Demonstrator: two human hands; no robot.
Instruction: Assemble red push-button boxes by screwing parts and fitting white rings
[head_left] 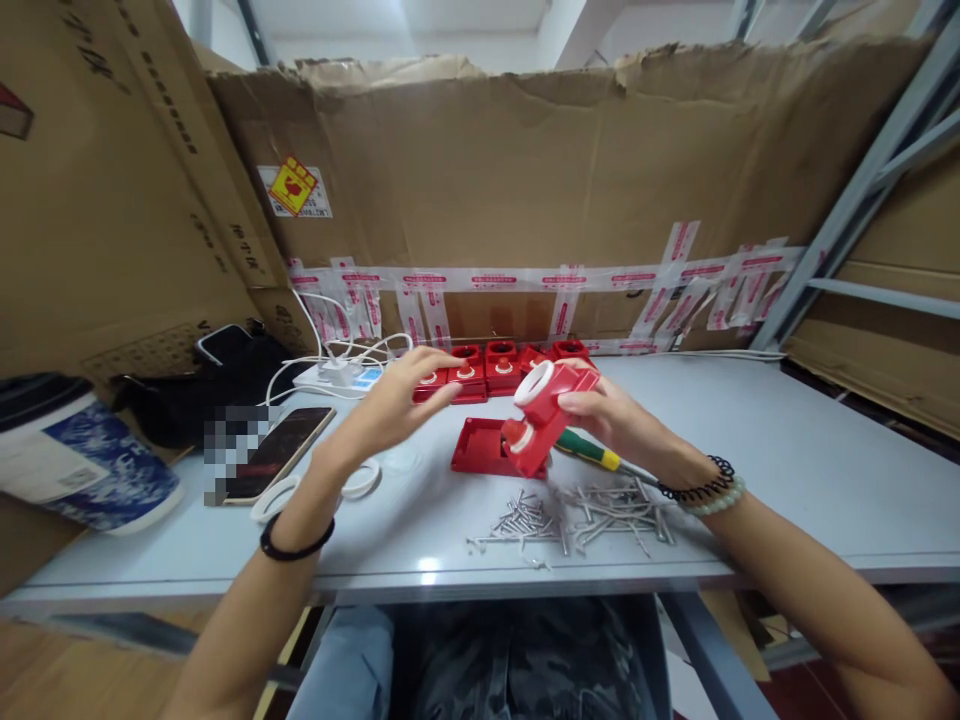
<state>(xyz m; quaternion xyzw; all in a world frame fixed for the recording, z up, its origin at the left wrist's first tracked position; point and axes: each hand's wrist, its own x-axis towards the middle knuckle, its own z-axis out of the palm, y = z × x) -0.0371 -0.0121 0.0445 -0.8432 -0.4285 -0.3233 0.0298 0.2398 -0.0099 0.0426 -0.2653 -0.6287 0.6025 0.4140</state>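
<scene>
My right hand (pixel 611 415) grips a red plastic housing (pixel 541 445), tilted above the table, with a white ring (pixel 534 384) at its round opening and a red knob on its lower part. Below it lies an open red box base (pixel 478 447), partly hidden by the housing. My left hand (pixel 409 395) is raised with fingers spread and holds nothing; it hovers close to several similar red units (pixel 502 368) lined up at the back. A screwdriver (pixel 589 448) with a green and yellow handle lies under my right hand.
Loose screws (pixel 525 518) form two piles near the front edge. White rings (pixel 361 480) lie by my left forearm. Further left are a phone (pixel 281 455), a paper cup (pixel 90 455), a black bag (pixel 172 385) and a power strip (pixel 341 376) with cables. Cardboard (pixel 480 180) walls the back.
</scene>
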